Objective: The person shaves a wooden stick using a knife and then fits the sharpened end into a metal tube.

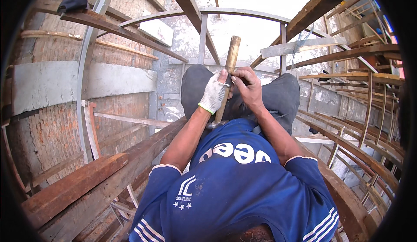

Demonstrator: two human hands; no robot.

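Note:
My left hand (214, 92), in a white knit glove with a green cuff edge, is wrapped round the wooden handle of a hammer (233, 50). The handle slants away from my belly, its butt end pointing far. What looks like the grey metal hammer head (216, 124) rests against my blue shirt at the near end. My bare right hand (248, 86) is pinched close beside the handle, fingertips by the gloved thumb. Whatever lies between those fingers is too small to make out. Both hands are above my lap, between my dark-trousered knees.
I sit among timber beams high over a pale floor. A thick brown beam (108, 185) runs at my left, with a short wood block (78, 185) on it. A dark cap (74, 2) sits on a far-left beam. Wooden framing (347, 76) fills the right side.

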